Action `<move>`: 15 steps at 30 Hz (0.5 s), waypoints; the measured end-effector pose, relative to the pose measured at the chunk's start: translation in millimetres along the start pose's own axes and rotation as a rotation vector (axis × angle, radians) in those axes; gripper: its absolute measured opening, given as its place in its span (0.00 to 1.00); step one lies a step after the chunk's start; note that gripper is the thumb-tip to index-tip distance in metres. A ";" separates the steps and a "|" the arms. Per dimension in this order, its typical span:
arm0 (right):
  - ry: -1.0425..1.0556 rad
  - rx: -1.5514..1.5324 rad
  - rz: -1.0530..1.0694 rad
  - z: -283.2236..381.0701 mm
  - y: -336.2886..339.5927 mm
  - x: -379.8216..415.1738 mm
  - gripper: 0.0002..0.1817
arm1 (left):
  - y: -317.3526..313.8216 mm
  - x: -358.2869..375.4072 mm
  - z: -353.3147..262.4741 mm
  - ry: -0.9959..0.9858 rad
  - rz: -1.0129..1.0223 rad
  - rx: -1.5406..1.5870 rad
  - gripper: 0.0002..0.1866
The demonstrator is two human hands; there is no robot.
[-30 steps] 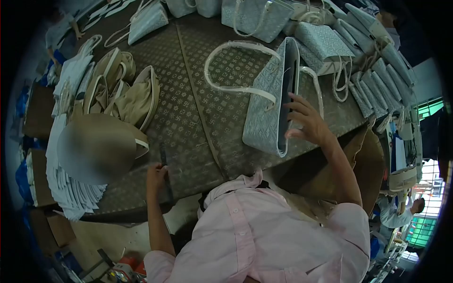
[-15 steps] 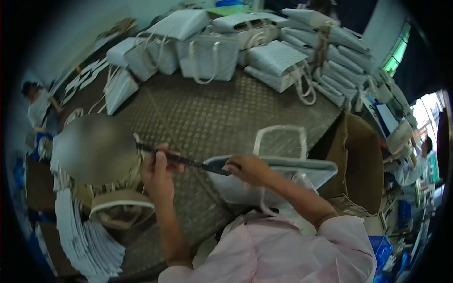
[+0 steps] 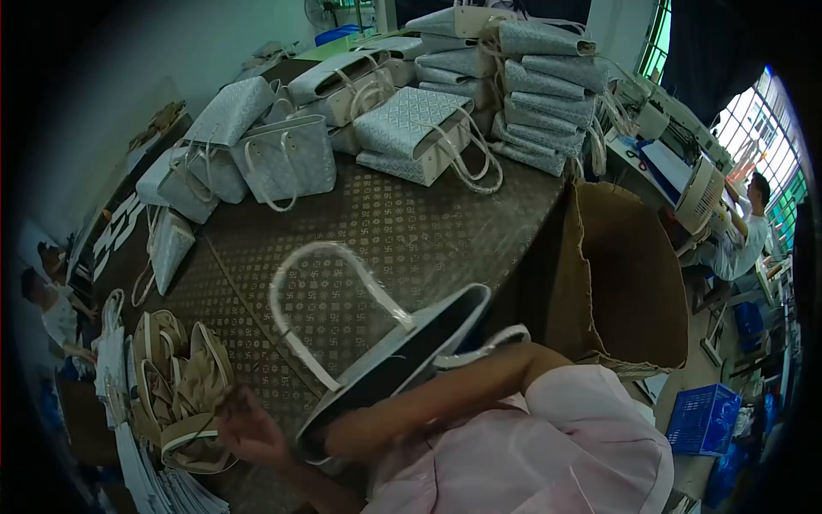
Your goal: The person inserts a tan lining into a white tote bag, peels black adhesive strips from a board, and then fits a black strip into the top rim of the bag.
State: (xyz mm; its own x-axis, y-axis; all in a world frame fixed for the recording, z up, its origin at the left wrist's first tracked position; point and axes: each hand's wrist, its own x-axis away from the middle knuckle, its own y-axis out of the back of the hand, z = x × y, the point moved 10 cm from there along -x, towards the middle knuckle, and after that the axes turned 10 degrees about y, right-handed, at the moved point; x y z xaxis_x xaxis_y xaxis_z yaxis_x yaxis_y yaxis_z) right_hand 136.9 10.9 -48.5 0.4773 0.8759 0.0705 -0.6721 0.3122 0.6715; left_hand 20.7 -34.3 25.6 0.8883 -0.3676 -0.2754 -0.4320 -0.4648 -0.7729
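A pale tote bag (image 3: 402,360) lies tilted on the table in front of me, its mouth open and dark inside. One of its handles (image 3: 312,257) stands up in a loop towards the far side. My right hand (image 3: 342,435) reaches into the bag's mouth at the near left end, and its fingers are hidden there. Left of the bag, my left hand (image 3: 255,428) is raised with fingers loosely apart, somewhat blurred, and I see nothing held in it. Close beside it sit beige fabric linings (image 3: 184,377) in a heap.
Patterned silvery bags (image 3: 291,158) line the table's far side, with a tall stack (image 3: 548,107) at the right. A large open cardboard box (image 3: 591,283) stands to the right, a blue crate (image 3: 704,420) below it. White strips (image 3: 145,463) hang at left. People work at both sides.
The dark strip that both hands held is out of sight. My right hand has gone into the bag, which has turned and opened. My left hand has dropped lower and left.
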 end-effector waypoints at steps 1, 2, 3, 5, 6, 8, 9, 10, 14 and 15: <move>0.125 0.314 -0.200 8.6 26.4 10.1 0.18 | 6.2 16.2 -17.1 -0.127 -0.125 -0.035 0.18; 0.249 0.624 -0.400 23.7 46.3 25.2 0.19 | 11.3 33.2 -32.3 -0.251 -0.252 -0.071 0.19; 0.250 0.619 -0.402 22.9 59.4 30.4 0.19 | 8.1 41.3 -34.3 -0.249 -0.256 -0.075 0.19; 0.210 0.336 -0.081 14.3 62.4 26.8 0.16 | -35.1 60.2 -48.9 -0.391 0.055 -0.290 0.19; 0.227 0.336 -0.067 18.9 66.8 30.8 0.16 | -44.0 63.0 -43.2 -0.406 0.042 -0.299 0.19; 0.129 -0.320 -0.254 7.0 88.5 42.4 0.16 | -57.6 62.0 -21.5 -0.404 -0.078 -0.258 0.19; 0.133 -0.329 -0.266 6.2 91.9 53.6 0.16 | -61.3 62.2 -11.9 -0.392 -0.075 -0.267 0.19; 0.166 -0.418 -0.438 4.9 107.2 73.3 0.18 | -57.3 58.8 1.1 -0.340 -0.072 -0.214 0.19; 0.099 -0.752 -1.149 -36.5 126.5 150.7 0.24 | -26.3 45.3 34.2 -0.118 -0.140 -0.367 0.18; 0.070 -0.724 -1.112 -36.5 139.1 166.1 0.25 | -23.0 43.4 37.5 -0.097 -0.155 -0.371 0.18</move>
State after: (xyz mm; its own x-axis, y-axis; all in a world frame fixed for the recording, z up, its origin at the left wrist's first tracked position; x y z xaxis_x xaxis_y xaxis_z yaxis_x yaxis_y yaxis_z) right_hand 102.0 213.3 29.7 0.9502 0.0389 -0.3091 -0.1040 0.9749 -0.1969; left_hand 75.0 -9.4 10.0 0.9500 -0.2010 -0.2388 -0.3034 -0.7742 -0.5555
